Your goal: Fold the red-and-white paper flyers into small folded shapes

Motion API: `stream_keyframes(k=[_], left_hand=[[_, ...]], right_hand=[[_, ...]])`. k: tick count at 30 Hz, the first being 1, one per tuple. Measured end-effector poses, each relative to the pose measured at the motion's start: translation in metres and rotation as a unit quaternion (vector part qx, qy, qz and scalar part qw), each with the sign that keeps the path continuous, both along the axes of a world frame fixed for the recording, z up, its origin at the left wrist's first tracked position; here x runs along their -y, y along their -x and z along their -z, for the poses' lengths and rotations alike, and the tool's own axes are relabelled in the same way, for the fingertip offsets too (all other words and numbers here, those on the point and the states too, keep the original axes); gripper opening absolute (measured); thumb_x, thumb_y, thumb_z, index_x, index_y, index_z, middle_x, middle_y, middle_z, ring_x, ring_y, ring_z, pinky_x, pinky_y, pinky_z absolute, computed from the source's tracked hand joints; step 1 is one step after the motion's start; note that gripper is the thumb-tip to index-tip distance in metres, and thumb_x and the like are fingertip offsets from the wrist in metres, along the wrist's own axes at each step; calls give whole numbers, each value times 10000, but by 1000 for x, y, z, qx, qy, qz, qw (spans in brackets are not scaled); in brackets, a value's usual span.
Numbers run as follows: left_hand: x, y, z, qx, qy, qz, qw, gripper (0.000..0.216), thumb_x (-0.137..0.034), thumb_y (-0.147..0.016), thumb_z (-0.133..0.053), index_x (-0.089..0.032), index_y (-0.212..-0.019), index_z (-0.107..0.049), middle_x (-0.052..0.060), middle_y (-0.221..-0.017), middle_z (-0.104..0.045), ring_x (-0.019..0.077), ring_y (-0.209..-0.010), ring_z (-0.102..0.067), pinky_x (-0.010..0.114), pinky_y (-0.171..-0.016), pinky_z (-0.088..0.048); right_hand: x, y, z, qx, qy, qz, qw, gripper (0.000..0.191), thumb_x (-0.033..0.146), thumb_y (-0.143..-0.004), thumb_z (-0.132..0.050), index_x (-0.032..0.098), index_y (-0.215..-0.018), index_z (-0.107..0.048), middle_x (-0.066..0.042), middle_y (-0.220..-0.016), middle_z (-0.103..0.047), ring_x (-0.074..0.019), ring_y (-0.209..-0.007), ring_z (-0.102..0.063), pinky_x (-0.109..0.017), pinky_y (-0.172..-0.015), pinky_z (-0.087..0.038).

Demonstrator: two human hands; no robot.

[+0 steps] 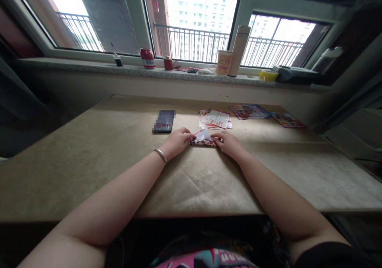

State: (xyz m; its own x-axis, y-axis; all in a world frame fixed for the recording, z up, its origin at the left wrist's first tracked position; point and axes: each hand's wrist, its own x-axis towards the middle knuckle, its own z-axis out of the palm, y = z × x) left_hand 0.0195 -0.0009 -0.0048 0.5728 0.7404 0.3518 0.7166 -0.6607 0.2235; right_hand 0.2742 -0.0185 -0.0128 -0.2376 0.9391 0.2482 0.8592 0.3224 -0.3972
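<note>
A small printed paper piece (204, 142), colourful at its near edge with a folded whitish part on top, lies on the table between my two hands. My left hand (178, 141), with a silver bangle at the wrist, pinches its left end. At the right end, the thumb and fingertips of my right hand (229, 144) are closed on it. Just beyond it sits a loose pile of printed sheets (217, 118), the top one whitish with red marks. A dark phone-like slab (164, 121), partly pixelated, rests beyond my left hand.
Two stacks of colourful printed sheets, one stack (250, 111) and another stack (287, 119), lie at the table's (89, 156) far right. On the windowsill stand a red can (147, 59), a small red jar (168, 63), a paper cup (223, 63), a tall flask (239, 51) and yellow tape (268, 75).
</note>
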Motion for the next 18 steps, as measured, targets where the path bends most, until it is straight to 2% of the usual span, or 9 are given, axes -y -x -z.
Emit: stream_keyframes(k=[4, 10, 13, 18], left_hand=[[2, -3, -1, -22, 6, 5, 1000, 346, -287, -942, -414, -185, -1098, -705, 92, -1160, -650, 215, -1064, -589, 356, -986, -455], [6, -6, 0, -73, 23, 53, 996, 462, -381, -937, -462, -213, -1365, -507, 82, -1394, -525, 239, -1267, -478, 384, -1096, -356], [6, -5, 1, -93, 20, 57, 994, 466, -392, -933, -469, -243, -1373, -497, 75, -1403, -516, 243, -1273, -473, 391, -1099, -347], [8, -1, -4, -85, 15, 80, 993, 435, -361, -919, -505, -280, -1346, -526, 56, -1359, -555, 220, -1228, -512, 356, -1076, -371]], right_hand=[[-2, 1, 3, 2, -15, 1, 1000, 264, 316, -893, -531, 272, -1062, -729, -58, -921, -645, -174, -828, -603, -267, -727, -469], [-2, 2, 2, 5, -5, 11, 1000, 267, 307, -893, -524, 272, -1060, -730, -58, -927, -643, -176, -838, -603, -272, -726, -466], [0, 3, 0, 6, 0, 13, 1000, 271, 332, -898, -517, 275, -1051, -733, -60, -937, -638, -178, -837, -605, -282, -737, -470], [4, 3, -2, 6, -15, -24, 1000, 302, 410, -881, -555, 242, -1059, -732, -85, -996, -637, -202, -939, -593, -321, -876, -466]])
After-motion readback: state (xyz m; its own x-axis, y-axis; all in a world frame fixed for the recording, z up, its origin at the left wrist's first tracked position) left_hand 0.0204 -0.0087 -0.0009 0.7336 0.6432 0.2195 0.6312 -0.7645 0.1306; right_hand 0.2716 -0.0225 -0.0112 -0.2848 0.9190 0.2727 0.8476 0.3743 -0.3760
